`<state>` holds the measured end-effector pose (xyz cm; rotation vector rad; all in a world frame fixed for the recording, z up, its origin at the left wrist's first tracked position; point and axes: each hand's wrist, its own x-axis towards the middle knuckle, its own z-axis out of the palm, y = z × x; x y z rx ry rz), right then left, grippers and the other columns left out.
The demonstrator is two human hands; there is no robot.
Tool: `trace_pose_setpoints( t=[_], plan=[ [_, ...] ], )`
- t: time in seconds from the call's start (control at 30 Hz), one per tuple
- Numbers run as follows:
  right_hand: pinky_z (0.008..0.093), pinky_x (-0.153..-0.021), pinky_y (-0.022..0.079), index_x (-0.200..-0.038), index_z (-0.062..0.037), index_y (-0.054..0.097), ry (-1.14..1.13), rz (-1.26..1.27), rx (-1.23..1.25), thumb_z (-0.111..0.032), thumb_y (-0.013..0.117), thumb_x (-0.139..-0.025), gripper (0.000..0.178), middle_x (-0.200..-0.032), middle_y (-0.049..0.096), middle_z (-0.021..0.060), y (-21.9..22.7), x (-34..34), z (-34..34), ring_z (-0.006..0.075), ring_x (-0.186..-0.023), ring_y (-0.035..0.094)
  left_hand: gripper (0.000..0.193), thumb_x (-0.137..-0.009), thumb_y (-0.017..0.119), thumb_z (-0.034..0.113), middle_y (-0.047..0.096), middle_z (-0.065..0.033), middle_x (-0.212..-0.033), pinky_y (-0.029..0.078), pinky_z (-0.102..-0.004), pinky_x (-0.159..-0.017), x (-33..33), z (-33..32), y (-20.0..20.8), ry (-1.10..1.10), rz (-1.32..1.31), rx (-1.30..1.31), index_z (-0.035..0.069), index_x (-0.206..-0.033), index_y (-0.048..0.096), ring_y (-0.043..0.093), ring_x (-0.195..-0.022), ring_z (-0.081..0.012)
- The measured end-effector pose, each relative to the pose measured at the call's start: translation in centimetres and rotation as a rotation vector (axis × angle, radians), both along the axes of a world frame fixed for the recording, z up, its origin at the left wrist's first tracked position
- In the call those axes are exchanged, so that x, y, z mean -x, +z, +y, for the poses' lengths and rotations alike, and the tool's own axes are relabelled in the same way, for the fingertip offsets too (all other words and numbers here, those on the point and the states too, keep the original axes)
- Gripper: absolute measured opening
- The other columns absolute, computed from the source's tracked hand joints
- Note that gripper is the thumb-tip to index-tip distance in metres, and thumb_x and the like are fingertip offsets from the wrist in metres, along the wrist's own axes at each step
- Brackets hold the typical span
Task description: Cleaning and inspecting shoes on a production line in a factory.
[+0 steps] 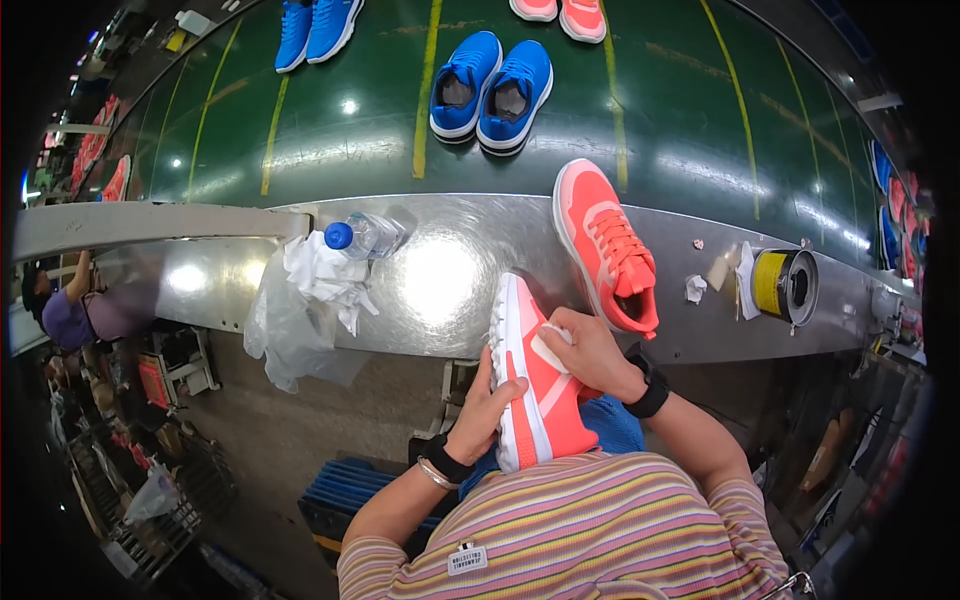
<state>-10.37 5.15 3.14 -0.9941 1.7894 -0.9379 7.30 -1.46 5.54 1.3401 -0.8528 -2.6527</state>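
Two hands work on one coral shoe (548, 395) over the table's (450, 335) near edge: the left hand (483, 412) grips it by the sole, the right hand (596, 360) pinches a white wad (551, 343) against its side. Its mate (606, 240) spans the table toward the far edge, with a bottle (374, 236) left along that edge and a tin (784, 284) to the right.

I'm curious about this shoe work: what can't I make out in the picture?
Head view, held coral shoe: far side turned away, hidden by the shoe itself.
Head view, white patch: partly covered by the right hand; cloth or shoe part, unclear.
Head view, far coral pair and upper-left blue pair: cut off by the upper edge.
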Motion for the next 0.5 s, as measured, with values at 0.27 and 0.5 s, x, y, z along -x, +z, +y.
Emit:
trace_pose_setpoints(
  t=[0.27, 0.5],
  plan=[
    [0.0373, -0.058, 0.044, -0.079, 0.0034, 0.059, -0.015, -0.117, -0.09, -0.02, 0.058, -0.082, 0.024, -0.069, 0.058, 0.0206, -0.7, 0.2, 0.2, 0.0321, -0.063, 0.06, 0.074, -0.083, 0.052, 0.012, 0.041, -0.013, -0.129, 0.039, -0.0298, -0.094, -0.4, 0.9, -0.7, 0.02, -0.077, 0.033, 0.004, -0.143, 0.01, 0.047, -0.112, -0.018],
    [0.028, -0.057, 0.041, -0.08, 0.0031, 0.059, 0.024, -0.16, -0.154, -0.018, 0.058, -0.085, 0.022, -0.064, 0.056, 0.0055, -0.8, 0.4, 0.4, 0.0084, -0.062, 0.05, 0.076, -0.083, 0.052, 0.013, 0.041, -0.0132, -0.129, 0.039, -0.0293, -0.094, -0.4, 1.0, -0.9, -0.009, -0.076, 0.08, 0.004, -0.143, 0.007, 0.047, -0.111, -0.0177]
  ],
)
